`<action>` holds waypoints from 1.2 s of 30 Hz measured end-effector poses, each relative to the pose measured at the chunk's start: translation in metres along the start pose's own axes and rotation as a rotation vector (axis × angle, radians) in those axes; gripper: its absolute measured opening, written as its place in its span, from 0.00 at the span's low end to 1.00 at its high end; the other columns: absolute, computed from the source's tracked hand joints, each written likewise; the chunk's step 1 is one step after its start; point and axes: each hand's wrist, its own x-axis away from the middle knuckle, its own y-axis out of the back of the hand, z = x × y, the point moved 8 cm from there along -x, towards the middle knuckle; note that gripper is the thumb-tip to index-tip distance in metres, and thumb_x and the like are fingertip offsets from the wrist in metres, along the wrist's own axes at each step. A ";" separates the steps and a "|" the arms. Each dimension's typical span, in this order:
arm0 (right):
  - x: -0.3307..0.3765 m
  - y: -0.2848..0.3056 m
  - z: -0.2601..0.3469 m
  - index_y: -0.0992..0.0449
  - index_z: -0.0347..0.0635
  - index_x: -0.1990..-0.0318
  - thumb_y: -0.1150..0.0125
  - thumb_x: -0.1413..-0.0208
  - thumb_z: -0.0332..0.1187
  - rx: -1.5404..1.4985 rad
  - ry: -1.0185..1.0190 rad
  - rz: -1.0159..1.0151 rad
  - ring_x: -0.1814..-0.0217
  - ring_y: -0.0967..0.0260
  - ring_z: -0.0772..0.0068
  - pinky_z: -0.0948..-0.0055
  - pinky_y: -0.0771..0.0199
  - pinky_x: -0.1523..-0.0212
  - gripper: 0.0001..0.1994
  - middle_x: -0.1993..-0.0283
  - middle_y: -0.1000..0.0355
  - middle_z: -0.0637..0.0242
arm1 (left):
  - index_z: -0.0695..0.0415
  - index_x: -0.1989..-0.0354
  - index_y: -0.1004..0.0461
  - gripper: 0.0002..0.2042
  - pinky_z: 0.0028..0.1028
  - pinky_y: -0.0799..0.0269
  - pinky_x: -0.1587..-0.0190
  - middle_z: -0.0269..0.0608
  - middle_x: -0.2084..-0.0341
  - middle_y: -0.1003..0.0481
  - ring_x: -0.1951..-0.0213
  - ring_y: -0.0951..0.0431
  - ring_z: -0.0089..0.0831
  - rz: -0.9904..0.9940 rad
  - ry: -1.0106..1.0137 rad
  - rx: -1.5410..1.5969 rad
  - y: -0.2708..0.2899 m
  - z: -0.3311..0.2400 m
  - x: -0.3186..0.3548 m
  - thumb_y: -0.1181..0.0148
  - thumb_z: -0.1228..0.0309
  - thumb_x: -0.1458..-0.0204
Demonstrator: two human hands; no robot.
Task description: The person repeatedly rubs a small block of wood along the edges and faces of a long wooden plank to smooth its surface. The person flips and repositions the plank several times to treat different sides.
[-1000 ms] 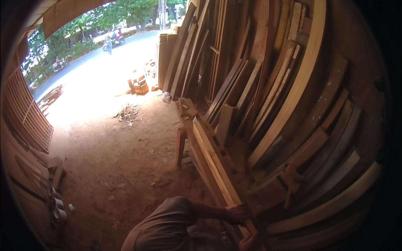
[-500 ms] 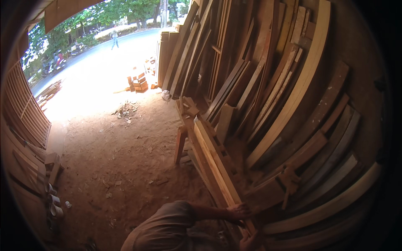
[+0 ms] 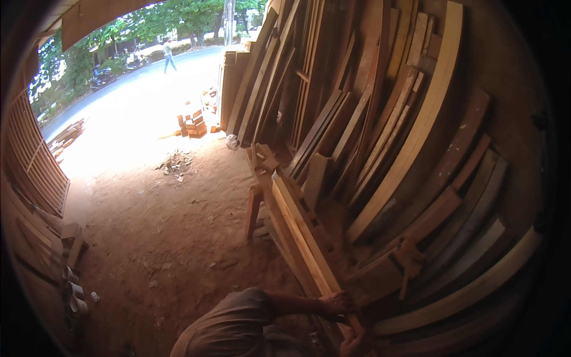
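Observation:
A long pale wooden plank point(image 3: 305, 235) lies lengthwise on a narrow dark wooden bench point(image 3: 284, 215), running from its far end down to me. My left hand point(image 3: 336, 303) reaches across from the sleeved arm at the lower middle and closes over the plank near its close end. Just below it, my right hand point(image 3: 355, 343) is curled at the plank's end, its fingers partly lost in shadow. A reddish-brown stretch of wood point(image 3: 356, 323) shows between the two hands. Small wood blocks point(image 3: 266, 157) sit at the bench's far end.
Many boards point(image 3: 410, 160) lean along the right wall, close to the bench. Offcuts point(image 3: 177, 163) lie on the brown dirt floor point(image 3: 160, 238). Stacked blocks point(image 3: 193, 124) stand by the bright opening. A slatted wooden frame point(image 3: 38, 154) lines the left. A person point(image 3: 169, 56) is on the road outside.
My view has shifted slightly, so the room sits a little lower and farther left. Both hands keep their places on the plank. The person outside has moved right along the road.

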 end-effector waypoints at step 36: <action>0.000 -0.031 -0.017 0.21 0.37 0.43 0.38 0.37 0.40 -0.033 0.007 0.023 0.40 0.24 0.33 0.39 0.25 0.38 0.20 0.43 0.22 0.40 | 0.48 0.25 0.30 0.38 0.61 0.55 0.19 0.52 0.34 0.27 0.25 0.36 0.55 0.037 0.155 0.037 -0.004 -0.003 -0.003 0.35 0.42 0.40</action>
